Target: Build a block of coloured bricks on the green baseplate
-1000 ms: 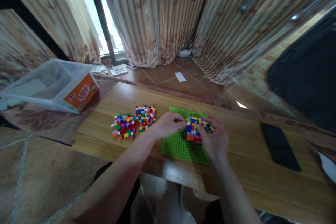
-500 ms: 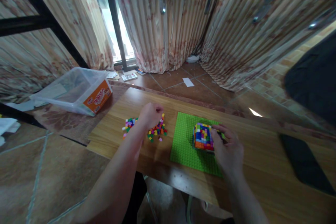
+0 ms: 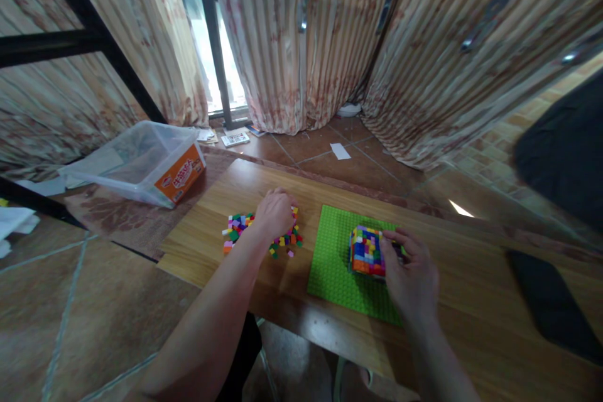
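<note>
A scatter of small loose toy bricks [image 3: 234,224] in many colours lies on the wooden table. My left hand [image 3: 274,212] is down over the right part of that scatter, its fingers bent and mostly hidden behind the back of the hand. To the right, a green studded baseplate [image 3: 326,267] lies flat. Above it is a multicoloured block built of small bricks [image 3: 365,252]. My right hand [image 3: 409,270] grips the block's right side, thumb in front and fingers behind, covering that end.
The wooden table [image 3: 221,185] has a dark flat phone-like object [image 3: 549,298] at its right. A clear plastic bin [image 3: 136,166] with an orange label stands on the floor at left. Black metal bars [image 3: 113,75] and curtains [image 3: 273,56] are beyond. A dark rounded shape [image 3: 565,151] is at far right.
My left hand has lowered toward the loose bricks, its fingers now tucked from sight. My right hand keeps hold of the brick block. The whole view has shifted slightly.
</note>
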{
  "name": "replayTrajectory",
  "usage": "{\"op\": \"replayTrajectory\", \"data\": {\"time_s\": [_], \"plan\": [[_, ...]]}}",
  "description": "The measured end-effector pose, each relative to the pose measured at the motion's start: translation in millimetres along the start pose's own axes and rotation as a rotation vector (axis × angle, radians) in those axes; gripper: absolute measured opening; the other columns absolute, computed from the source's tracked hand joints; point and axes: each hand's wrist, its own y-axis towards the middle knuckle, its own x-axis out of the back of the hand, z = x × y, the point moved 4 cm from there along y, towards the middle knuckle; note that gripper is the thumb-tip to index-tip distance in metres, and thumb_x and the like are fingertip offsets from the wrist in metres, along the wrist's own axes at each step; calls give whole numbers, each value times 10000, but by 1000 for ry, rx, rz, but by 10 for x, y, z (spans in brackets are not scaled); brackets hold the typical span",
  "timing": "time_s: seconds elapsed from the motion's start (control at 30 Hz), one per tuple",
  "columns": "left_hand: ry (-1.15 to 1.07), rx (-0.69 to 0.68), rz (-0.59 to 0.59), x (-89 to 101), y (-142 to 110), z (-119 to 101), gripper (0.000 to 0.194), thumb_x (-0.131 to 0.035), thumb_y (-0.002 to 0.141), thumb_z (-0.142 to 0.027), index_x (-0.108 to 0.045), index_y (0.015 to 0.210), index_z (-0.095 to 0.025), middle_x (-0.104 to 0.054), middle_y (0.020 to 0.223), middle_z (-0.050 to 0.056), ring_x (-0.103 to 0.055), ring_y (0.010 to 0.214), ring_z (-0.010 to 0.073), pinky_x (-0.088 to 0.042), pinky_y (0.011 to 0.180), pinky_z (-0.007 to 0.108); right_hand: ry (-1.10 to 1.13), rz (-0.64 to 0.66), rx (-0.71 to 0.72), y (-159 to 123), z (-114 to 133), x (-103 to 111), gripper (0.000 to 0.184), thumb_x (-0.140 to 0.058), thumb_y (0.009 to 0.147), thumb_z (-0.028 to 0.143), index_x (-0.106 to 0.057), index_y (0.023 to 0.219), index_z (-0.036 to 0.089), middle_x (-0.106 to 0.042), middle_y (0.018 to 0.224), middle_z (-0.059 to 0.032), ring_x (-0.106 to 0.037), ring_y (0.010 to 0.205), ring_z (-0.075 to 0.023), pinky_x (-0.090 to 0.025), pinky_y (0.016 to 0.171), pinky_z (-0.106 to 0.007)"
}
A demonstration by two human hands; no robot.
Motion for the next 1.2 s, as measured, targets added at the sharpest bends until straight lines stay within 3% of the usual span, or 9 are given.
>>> {"op": "replayTrajectory", "data": {"time_s": [0.4, 0.5, 0.6, 0.73, 0.87, 1.0, 1.2], "plan": [[1, 5, -51, 17, 11, 29, 215, -553, 767, -135, -728, 888, -171, -717, 981, 100, -630, 994, 242, -476, 928, 340, 8, -18, 1, -2, 21, 1, 292, -596, 819, 430, -735, 908, 189, -639, 1163, -134, -615, 1060, -263, -495, 919, -469], [-131, 33, -87, 76, 24, 25, 157, -581, 780, -167, -714, 864, -165, -722, 905, 94, -640, 913, 233, -486, 868, 345, 30, -19, 2, 0, -1, 6, 288, -583, 837, 424, -729, 934, 195, -629, 1186, -130, -618, 1052, -257, -501, 913, -469], [-469, 39, -85, 75, 45, -25, 113, -620, 754, -167, -701, 831, -148, -708, 812, 62, -629, 781, 179, -489, 747, 289, 26, -63, 46, -12, 49, 35, 272, -572, 856, 406, -722, 954, 201, -628, 1197, -124, -614, 1071, -256, -497, 925, -472], [-1055, 44, 12, -21, 4, -256, 212, -646, 734, -163, -711, 935, -146, -702, 804, 20, -597, 707, 109, -452, 658, 216, 32, -171, 210, -76, 264, 79, 179, -592, 866, 344, -720, 919, 232, -664, 1118, -87, -627, 1043, -227, -491, 940, -443], [-1373, 117, 198, -142, -111, -552, 204, -699, 702, -178, -713, 902, -138, -664, 730, -1, -568, 635, 78, -433, 596, 194, 59, -109, 360, -154, 442, 21, 119, -613, 878, 295, -719, 917, 256, -705, 997, -44, -652, 951, -196, -498, 904, -409], [-1530, 146, 344, -221, -181, -739, 197, -746, 674, -174, -657, 843, -123, -646, 715, -9, -626, 652, 88, -490, 645, 214, 30, -32, 379, -174, 465, -41, 137, -623, 879, 314, -713, 964, 256, -726, 989, -42, -656, 958, -202, -487, 915, -411], [-1560, 39, 426, -260, -235, -892, 214, -765, 679, -191, -624, 826, -124, -659, 738, -12, -646, 684, 89, -516, 693, 226, 32, 24, 303, -144, 425, -57, 212, -612, 884, 401, -725, 987, 255, -727, 1012, -54, -648, 971, -211, -487, 909, -419]]}}
